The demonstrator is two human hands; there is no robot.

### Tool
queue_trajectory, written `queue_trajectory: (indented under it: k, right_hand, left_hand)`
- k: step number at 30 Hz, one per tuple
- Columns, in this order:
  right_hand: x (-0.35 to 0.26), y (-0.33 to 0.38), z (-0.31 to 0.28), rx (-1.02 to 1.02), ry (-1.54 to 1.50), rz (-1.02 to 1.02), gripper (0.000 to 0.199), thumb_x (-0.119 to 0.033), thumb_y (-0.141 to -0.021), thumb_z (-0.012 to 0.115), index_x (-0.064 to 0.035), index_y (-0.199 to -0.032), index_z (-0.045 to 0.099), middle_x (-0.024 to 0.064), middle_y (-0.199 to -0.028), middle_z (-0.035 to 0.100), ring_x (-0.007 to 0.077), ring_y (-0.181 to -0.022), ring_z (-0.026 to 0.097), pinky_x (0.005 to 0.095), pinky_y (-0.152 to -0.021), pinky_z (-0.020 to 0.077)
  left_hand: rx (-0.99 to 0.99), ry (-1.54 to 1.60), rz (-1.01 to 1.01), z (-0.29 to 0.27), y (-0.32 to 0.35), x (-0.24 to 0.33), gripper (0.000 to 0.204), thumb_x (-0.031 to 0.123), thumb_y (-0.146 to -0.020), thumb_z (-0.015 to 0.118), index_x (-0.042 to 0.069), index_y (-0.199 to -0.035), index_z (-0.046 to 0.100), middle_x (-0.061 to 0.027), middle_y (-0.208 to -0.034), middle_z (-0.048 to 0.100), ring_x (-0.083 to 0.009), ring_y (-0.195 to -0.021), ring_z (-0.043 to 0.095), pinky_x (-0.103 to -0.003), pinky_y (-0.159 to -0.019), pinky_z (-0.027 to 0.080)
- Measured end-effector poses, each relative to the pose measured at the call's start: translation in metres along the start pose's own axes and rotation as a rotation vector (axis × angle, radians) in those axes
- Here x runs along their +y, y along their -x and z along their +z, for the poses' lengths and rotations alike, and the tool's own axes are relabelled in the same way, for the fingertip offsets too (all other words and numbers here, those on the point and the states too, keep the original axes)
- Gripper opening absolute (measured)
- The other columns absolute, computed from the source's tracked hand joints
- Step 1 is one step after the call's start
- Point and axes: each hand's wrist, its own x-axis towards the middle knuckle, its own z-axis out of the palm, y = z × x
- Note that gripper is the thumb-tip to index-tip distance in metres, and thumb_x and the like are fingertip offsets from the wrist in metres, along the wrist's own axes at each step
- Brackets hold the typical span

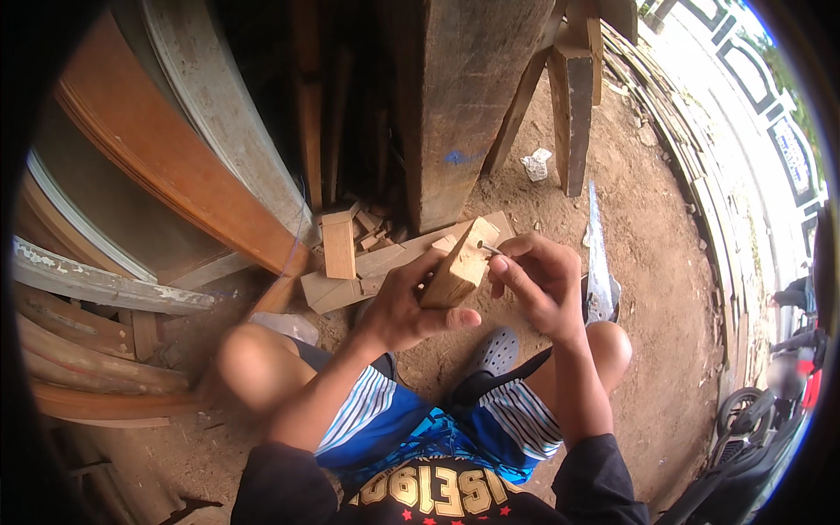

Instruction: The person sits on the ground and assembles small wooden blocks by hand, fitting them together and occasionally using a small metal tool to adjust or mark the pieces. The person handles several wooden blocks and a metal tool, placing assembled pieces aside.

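Note:
A pale wooden block point(461, 269) is gripped in my left hand point(407, 302), tilted, with its upper end leaning away to the right. Near that upper end a small dark spot, perhaps a hole, shows in the face turned to my right hand. Between thumb and fingers my right hand point(544, 280) pinches a thin metal nail point(493, 250), its far end at the block's face. Whether the nail's tip has entered the wood I cannot tell. Beyond the block, a longer board point(328, 296) lies on the ground, partly hidden by my left hand.
A handsaw point(598, 254) lies beyond my right knee, blade pointing away. A small wood piece point(339, 245) and offcuts sit by the board. A thick timber post point(455, 114) rises ahead; curved wooden frames point(166, 166) lean at left. Crumpled paper point(536, 164) lies on the dirt.

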Motion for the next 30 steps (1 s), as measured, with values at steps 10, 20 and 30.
queue_trajectory:
  k: [10, 20, 30]
  right_hand:
    - [0.013, 0.009, -0.002, 0.081, 0.168, -0.084, 0.006, -0.003, -0.089, 0.065, 0.0019, -0.085, 0.063, 0.0084, -0.071, 0.066, 0.0143, -0.06, 0.064, 0.0275, -0.052, 0.0469]
    - [0.016, 0.014, -0.009, -0.066, -0.502, 0.148, 0.011, -0.005, -0.094, 0.06, 0.0034, -0.087, 0.06, 0.0091, -0.072, 0.063, 0.0134, -0.06, 0.061, 0.025, -0.05, 0.0472]
    - [0.002, 0.026, -0.004, 0.15, 0.411, -0.364, 0.01, 0.003, -0.081, 0.07, 0.0009, -0.089, 0.064, 0.0082, -0.071, 0.065, 0.0154, -0.059, 0.065, 0.0265, -0.054, 0.0496]
  left_hand:
    - [0.053, -0.154, -0.038, 0.004, 0.001, 0.011, 0.079, 0.064, -0.067, 0.077, -0.002, -0.107, 0.059, -0.0145, -0.092, 0.067, -0.0237, -0.087, 0.066, -0.035, -0.076, 0.052]
    - [0.23, -0.527, 0.337, 0.008, -0.001, 0.004, 0.084, 0.063, -0.062, 0.081, 0.002, -0.115, 0.057, -0.0182, -0.1, 0.065, -0.0316, -0.092, 0.068, -0.04, -0.077, 0.054]
    - [-0.155, 0.328, -0.225, 0.009, 0.005, 0.002, 0.07, 0.053, -0.071, 0.078, -0.001, -0.113, 0.059, -0.0032, -0.091, 0.061, -0.0119, -0.08, 0.056, -0.026, -0.073, 0.044]
